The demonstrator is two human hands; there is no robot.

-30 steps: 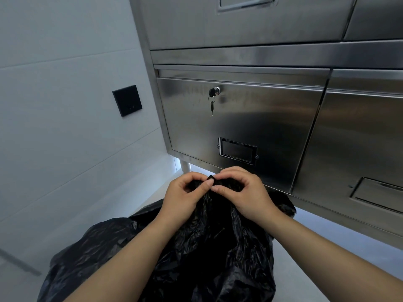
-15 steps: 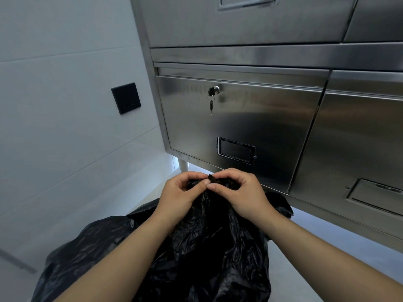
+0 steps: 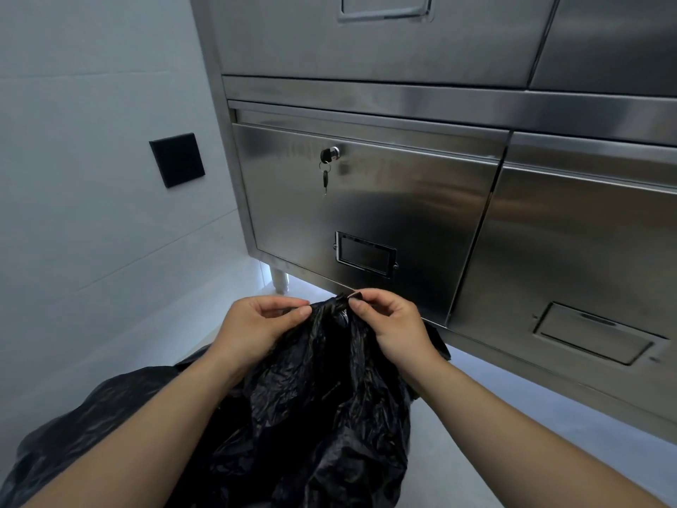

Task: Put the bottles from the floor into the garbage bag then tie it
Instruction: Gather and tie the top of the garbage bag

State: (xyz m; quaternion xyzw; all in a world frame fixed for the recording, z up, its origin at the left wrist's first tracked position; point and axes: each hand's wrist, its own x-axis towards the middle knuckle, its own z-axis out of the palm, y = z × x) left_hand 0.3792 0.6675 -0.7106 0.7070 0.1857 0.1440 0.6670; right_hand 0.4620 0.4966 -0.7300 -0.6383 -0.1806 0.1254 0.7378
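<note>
A black garbage bag bulges on the floor in front of me, its crinkled top gathered upward. My left hand pinches the bag's top edge on the left between thumb and fingers. My right hand pinches a small tip of the plastic on the right, just above the gathered neck. The two hands sit a short gap apart, with the bag's neck between them. No bottles are visible; whatever is in the bag is hidden.
A stainless steel cabinet stands right behind the bag, with a key hanging from its lock and a leg at its left corner. A white tiled wall with a black square plate is on the left. Grey floor lies at right.
My hands, which were pressed together on the bag's tip, have drawn slightly apart, each keeping a pinch of plastic. The view has shifted a little.
</note>
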